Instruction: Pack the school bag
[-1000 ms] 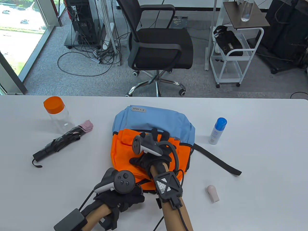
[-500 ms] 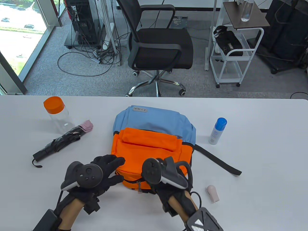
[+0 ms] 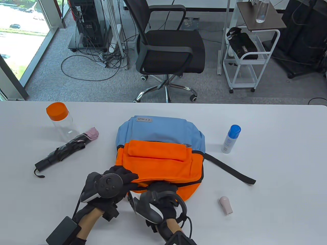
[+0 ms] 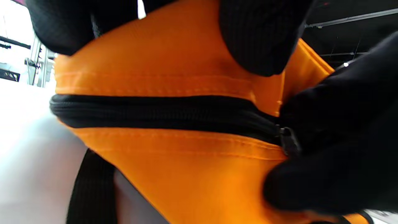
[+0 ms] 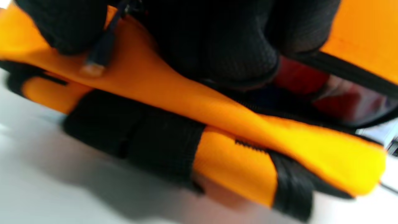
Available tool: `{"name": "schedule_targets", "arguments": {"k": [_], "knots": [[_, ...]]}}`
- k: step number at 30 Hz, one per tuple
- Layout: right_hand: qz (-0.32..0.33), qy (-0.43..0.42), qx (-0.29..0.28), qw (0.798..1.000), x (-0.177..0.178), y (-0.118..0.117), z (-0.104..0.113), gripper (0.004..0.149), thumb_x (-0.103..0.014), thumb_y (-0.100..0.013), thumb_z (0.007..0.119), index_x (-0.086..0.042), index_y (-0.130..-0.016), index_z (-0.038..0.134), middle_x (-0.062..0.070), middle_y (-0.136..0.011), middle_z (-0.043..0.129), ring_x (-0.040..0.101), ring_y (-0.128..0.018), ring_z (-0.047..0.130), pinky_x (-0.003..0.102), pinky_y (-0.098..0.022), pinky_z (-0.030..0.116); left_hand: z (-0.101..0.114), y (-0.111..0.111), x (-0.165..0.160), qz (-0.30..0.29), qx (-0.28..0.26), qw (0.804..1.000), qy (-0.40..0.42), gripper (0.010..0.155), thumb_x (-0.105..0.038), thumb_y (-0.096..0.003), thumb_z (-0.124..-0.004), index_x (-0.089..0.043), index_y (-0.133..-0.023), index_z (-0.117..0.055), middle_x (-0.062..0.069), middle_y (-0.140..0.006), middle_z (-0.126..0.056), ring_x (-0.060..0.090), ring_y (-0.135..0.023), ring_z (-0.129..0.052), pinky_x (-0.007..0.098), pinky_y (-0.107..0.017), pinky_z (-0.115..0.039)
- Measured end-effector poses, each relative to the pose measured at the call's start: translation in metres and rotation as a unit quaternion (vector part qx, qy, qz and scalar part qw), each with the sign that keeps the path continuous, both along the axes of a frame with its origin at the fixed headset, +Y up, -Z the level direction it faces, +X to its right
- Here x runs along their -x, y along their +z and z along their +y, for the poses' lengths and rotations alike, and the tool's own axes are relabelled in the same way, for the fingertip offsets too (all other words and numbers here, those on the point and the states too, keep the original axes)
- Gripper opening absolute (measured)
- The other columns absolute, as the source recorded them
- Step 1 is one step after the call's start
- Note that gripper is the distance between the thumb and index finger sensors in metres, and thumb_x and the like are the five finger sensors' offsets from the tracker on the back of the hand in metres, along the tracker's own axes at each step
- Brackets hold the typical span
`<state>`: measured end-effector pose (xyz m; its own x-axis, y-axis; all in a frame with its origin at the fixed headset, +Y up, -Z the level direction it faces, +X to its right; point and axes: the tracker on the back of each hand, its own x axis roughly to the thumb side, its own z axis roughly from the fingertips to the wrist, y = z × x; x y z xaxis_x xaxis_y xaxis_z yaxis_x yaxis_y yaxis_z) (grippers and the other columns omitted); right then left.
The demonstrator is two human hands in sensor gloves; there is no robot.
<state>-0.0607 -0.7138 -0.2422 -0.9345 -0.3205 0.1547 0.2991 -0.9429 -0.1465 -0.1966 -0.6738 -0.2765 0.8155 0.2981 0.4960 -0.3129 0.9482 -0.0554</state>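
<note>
The orange and blue backpack (image 3: 158,153) lies flat at the middle of the white table (image 3: 281,153). My left hand (image 3: 125,180) grips its near left edge, with fingers on the orange fabric (image 4: 161,46) above the black zipper (image 4: 155,112). My right hand (image 3: 161,190) is at the near edge and pinches the zipper pull (image 5: 98,57); the slider (image 4: 289,143) shows between its fingers in the left wrist view. To the right of that hand the zipper gapes a little over a dark, reddish inside (image 5: 326,93).
A clear jar with an orange lid (image 3: 61,120) and a folded black and pink umbrella (image 3: 63,150) lie at the left. A white spray bottle with a blue cap (image 3: 230,139) stands at the right. A small pink object (image 3: 225,205) and the bag's black strap (image 3: 230,171) lie at the near right.
My right hand has come back from the top of the bag to its near edge and taken the zipper. My left hand has closed on the near left edge. The bag has shifted slightly left.
</note>
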Motion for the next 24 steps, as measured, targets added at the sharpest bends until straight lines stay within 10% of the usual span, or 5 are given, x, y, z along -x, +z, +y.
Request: {"name": "schedule_targets", "arguments": {"k": [13,20,24], "knots": [[-0.027,0.012,0.071,0.997,-0.079,0.03,0.034,0.038,-0.036,-0.043,0.081,-0.014,-0.072,0.09,0.009,-0.051,0.097,0.025,-0.04,0.096,0.056,-0.055,0.077,0.0,0.004,0.018,0.031,-0.034,0.995,-0.086,0.051,-0.047,-0.0436,-0.082,-0.019,-0.083,-0.099,0.006,-0.07,-0.108,0.038,-0.078,-0.1,0.061,-0.058,-0.082],[-0.014,-0.019,0.113,0.993,-0.113,0.016,0.035,0.039,-0.035,-0.043,0.076,-0.015,-0.075,0.088,0.009,-0.059,0.094,0.027,-0.048,0.093,0.059,-0.059,0.072,-0.001,0.031,-0.026,-0.077,-0.044,0.988,-0.124,0.079,-0.052,-0.05,-0.073,-0.014,-0.116,-0.055,0.022,-0.106,-0.076,0.051,-0.093,-0.078,0.07,-0.066,-0.066],[0.001,0.035,0.134,0.99,-0.12,0.006,0.033,0.04,-0.032,-0.044,0.073,-0.019,-0.08,0.085,0.009,-0.067,0.09,0.03,-0.057,0.09,0.062,-0.065,0.066,-0.01,0.033,-0.038,-0.072,-0.085,0.983,-0.15,0.055,-0.043,-0.0512,-0.072,-0.02,-0.1,-0.082,0.013,-0.093,-0.094,0.04,-0.082,-0.096,0.062,-0.06,-0.079]]}}
